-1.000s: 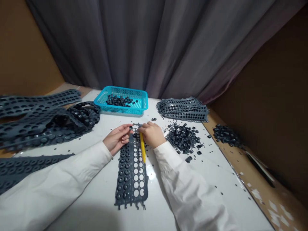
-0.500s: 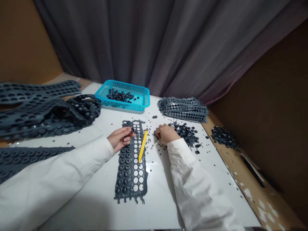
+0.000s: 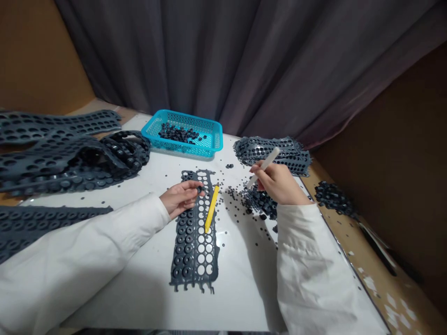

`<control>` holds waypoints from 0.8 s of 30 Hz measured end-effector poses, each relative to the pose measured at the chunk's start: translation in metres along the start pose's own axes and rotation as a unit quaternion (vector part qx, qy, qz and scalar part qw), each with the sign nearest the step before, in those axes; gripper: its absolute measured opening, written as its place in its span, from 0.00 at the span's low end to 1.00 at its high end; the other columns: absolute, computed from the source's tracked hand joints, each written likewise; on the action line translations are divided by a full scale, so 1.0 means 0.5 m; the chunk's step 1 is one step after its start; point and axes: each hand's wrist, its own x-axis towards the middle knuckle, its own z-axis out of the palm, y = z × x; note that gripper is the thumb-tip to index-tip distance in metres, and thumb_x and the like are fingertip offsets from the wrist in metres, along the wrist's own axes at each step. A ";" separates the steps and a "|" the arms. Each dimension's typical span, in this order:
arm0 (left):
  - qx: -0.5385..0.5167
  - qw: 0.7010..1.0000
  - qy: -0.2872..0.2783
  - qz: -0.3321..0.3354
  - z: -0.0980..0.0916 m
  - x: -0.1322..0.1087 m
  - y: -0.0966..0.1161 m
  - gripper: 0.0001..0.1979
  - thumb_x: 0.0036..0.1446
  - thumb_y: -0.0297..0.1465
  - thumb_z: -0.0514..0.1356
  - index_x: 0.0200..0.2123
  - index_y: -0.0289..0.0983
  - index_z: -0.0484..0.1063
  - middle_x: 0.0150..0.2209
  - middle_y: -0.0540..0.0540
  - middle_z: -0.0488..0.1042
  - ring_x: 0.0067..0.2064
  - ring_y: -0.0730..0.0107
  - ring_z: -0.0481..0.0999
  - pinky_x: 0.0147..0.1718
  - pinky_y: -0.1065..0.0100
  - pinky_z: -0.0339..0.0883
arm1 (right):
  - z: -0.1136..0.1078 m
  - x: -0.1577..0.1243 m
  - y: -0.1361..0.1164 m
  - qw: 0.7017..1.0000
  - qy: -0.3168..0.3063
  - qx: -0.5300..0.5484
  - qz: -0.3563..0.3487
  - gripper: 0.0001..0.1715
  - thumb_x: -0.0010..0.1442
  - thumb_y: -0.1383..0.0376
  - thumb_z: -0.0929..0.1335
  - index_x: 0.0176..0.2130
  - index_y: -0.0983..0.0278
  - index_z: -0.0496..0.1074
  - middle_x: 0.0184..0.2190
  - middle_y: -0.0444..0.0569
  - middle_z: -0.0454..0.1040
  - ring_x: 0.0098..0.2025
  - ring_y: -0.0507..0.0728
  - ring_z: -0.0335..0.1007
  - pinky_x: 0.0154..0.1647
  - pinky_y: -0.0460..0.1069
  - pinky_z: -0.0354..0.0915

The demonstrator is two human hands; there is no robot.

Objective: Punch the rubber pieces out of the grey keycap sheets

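Above the dark rubber sheet, my left hand pinches a small black rubber piece between thumb and fingers. The sheet has ring-shaped bumps down its left side and open round holes down its right. A yellow stick-like tool with a dark tip lies across the holes. My right hand is closed around a white pen-like stick, its thin end pointing down and left. Under that hand lies a pile of small black rubber pieces, partly hidden by the hand and sleeve.
A blue basket with black pieces stands at the back. Rubber sheets lie heaped at left and stacked at back right. Another black pile sits on the brown surface at right. Tiny black bits dot the white tabletop.
My right hand has moved right and up, and the white stick now stands up through its grip. My left hand still holds the black piece. The whole view has shifted slightly.
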 end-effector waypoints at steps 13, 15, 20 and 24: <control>0.007 0.999 0.042 0.003 0.008 0.001 0.002 0.21 0.30 0.30 0.73 0.29 0.31 0.70 0.23 0.45 0.76 0.15 0.87 0.56 0.15 0.81 0.49 | 0.094 -0.004 -0.050 0.976 -0.070 0.207 -0.014 0.22 0.61 0.56 0.59 0.38 0.69 0.72 0.29 0.51 0.75 0.25 0.54 0.75 0.26 0.47 0.69; 0.004 0.999 0.044 0.005 0.010 0.001 0.002 0.21 0.30 0.30 0.73 0.29 0.31 0.70 0.22 0.45 0.75 0.15 0.87 0.56 0.15 0.81 0.49 | 0.107 0.000 -0.051 0.980 -0.073 0.186 -0.026 0.21 0.61 0.56 0.59 0.35 0.69 0.72 0.26 0.50 0.75 0.25 0.54 0.74 0.26 0.47 0.68; 0.001 0.999 0.045 0.008 0.012 0.000 0.002 0.21 0.30 0.31 0.73 0.28 0.30 0.69 0.22 0.45 0.75 0.15 0.87 0.56 0.15 0.81 0.49 | 0.116 -0.022 -0.002 0.997 -0.028 0.052 -0.045 0.18 0.59 0.56 0.62 0.41 0.64 0.72 0.36 0.53 0.76 0.37 0.59 0.73 0.32 0.48 0.68; 0.005 0.999 0.039 0.012 0.012 -0.003 0.002 0.20 0.32 0.32 0.72 0.27 0.30 0.69 0.20 0.46 0.73 0.16 0.86 0.56 0.15 0.80 0.48 | 0.062 -0.071 0.112 0.999 0.040 -0.026 -0.008 0.26 0.53 0.58 0.68 0.51 0.59 0.67 0.57 0.57 0.61 0.60 0.72 0.51 0.48 0.61 0.61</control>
